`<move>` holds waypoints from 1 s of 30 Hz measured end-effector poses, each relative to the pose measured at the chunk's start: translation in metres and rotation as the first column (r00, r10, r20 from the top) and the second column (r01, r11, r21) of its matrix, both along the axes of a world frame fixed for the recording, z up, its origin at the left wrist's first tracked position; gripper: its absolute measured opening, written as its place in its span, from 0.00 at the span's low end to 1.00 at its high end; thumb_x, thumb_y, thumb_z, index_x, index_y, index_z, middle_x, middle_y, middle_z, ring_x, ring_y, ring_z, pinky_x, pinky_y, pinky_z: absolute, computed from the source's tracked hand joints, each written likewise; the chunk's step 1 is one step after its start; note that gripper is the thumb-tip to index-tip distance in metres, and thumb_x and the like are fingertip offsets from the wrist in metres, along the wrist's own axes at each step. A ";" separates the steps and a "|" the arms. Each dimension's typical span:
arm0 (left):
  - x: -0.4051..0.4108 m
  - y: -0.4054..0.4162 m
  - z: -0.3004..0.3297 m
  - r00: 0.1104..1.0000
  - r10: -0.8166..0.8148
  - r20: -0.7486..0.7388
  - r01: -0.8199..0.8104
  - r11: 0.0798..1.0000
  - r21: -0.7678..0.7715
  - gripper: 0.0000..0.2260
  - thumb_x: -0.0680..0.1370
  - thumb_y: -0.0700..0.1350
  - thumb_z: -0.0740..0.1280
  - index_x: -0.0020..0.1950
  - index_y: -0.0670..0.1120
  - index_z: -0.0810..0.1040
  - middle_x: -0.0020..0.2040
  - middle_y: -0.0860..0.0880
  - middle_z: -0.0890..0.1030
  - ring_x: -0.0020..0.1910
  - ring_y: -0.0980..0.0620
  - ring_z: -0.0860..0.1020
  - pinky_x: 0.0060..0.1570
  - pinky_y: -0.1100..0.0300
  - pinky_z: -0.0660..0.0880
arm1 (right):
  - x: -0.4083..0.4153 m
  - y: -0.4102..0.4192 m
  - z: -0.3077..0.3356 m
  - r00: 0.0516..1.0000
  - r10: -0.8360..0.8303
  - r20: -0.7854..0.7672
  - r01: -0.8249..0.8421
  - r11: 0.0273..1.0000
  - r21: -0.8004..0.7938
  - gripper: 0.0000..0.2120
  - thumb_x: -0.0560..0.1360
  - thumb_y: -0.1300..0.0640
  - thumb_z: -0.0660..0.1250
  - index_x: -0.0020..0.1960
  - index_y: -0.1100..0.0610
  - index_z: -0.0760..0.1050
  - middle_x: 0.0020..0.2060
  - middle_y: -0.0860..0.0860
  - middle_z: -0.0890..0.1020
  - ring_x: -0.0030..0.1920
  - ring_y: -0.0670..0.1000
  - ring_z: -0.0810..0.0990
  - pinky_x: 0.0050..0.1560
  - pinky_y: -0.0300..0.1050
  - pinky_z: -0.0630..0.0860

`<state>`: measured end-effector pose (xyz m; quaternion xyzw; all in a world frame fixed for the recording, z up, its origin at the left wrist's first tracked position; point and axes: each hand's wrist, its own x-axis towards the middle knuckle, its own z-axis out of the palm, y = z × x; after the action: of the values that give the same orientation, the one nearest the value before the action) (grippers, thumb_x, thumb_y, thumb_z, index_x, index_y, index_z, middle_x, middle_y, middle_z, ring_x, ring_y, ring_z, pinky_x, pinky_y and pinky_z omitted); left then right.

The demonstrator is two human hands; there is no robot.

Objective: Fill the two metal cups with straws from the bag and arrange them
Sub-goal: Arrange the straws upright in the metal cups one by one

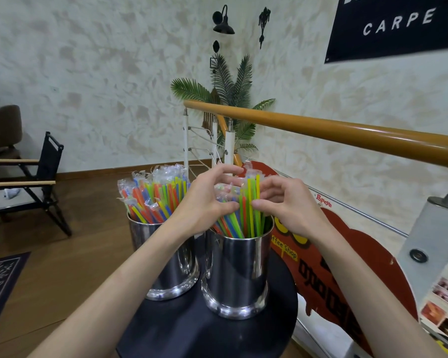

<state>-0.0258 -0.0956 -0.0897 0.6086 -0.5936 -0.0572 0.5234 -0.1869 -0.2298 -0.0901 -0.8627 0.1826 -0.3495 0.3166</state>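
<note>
On the left of the round black counter (192, 329) we see a shiny cylindrical metal cup (166, 264) packed with clear-wrapped straws in mixed colours (155, 195), leaning a little leftward and fanned out. Just beside it, nearly touching, stands the second shiny metal cup (237, 275), and here our hands meet. Our left hand (207, 200) reaches across the top of the first cup, fingers curled round the left side of the bundle of green, yellow and orange straws (251, 205) standing in this cup. Our right hand (282, 202) pinches the same bundle from the right, fingertips on the green ones. The straws' long axis runs near upright, so we judge the coming move a small gather-and-straighten between both hands, equally near. The orange wooden handrail (347, 133) passes behind, well apart. No bag shows.
</note>
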 end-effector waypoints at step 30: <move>-0.005 -0.002 -0.004 0.980 0.171 0.104 -0.165 0.984 -0.062 0.26 0.71 0.39 0.78 0.65 0.53 0.73 0.51 0.55 0.76 0.45 0.53 0.81 0.47 0.55 0.79 | -0.008 0.001 0.002 1.000 0.017 -0.019 -0.016 0.999 0.043 0.08 0.72 0.53 0.79 0.46 0.51 0.81 0.41 0.49 0.86 0.43 0.47 0.85 0.45 0.43 0.82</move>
<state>-0.0305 -0.0973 -0.0940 0.6448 -0.5688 0.0361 0.5093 -0.1946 -0.2283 -0.0880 -0.8604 0.1862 -0.3347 0.3363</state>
